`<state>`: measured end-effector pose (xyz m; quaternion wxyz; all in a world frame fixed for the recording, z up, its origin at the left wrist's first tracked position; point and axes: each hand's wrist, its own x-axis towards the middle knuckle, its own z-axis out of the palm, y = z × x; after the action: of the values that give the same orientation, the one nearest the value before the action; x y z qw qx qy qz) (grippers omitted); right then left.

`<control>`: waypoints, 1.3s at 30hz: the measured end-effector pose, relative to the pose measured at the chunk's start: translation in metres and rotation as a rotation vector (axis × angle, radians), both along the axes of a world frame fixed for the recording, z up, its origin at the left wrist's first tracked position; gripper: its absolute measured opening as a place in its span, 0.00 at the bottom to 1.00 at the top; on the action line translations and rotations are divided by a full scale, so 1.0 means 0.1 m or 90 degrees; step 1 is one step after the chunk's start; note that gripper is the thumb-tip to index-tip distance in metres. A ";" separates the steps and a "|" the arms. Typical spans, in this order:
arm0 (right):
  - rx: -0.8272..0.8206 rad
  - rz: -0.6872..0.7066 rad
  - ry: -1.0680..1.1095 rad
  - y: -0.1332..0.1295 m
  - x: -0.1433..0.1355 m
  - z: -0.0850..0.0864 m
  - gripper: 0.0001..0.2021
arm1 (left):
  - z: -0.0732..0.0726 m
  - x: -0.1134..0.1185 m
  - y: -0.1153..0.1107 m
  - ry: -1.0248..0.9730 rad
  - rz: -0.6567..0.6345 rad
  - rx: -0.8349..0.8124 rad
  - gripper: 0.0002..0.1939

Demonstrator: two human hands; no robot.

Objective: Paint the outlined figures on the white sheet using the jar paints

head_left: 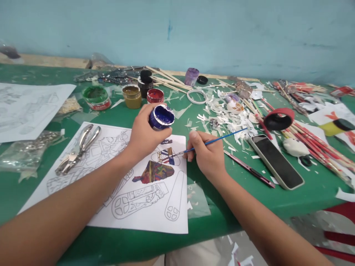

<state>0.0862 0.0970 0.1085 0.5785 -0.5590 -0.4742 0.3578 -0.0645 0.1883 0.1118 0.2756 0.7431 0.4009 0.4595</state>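
My left hand (144, 131) is closed around a small jar of dark blue paint (162, 117), uncapped and tilted a little toward me above the paper. Between the fingers of my right hand (206, 155) is a thin blue paintbrush (215, 139), its tip touching a partly painted shape on the sheet of line drawings (177, 225). Below that shape, another drawing (155, 172) is painted in red, blue and brownish yellow. The other outlines are uncoloured. Metal hole-punch pliers (79, 149) rest on the sheet's left part.
Open paint jars in green (96, 98), ochre (132, 96) and red (155, 96) stand behind the paper. At right lie a craft knife (249, 169), a phone (277, 162), a tape roll (279, 119), paper scraps and painted sticks (318, 151). A plastic bag (24, 157) is at left.
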 end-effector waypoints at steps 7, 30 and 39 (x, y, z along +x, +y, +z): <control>-0.032 -0.008 -0.040 0.01 -0.02 -0.01 0.26 | -0.02 0.02 -0.01 -0.017 0.002 0.012 0.23; -0.023 -0.012 -0.114 -0.01 -0.02 0.01 0.25 | -0.04 0.03 0.00 -0.018 -0.005 0.006 0.23; -0.021 -0.013 -0.111 -0.01 -0.02 0.01 0.24 | -0.04 0.03 0.00 -0.014 -0.002 0.020 0.23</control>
<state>0.0844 0.0962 0.1092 0.5294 -0.6019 -0.5114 0.3097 -0.0617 0.1881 0.1083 0.2696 0.7427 0.3892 0.4735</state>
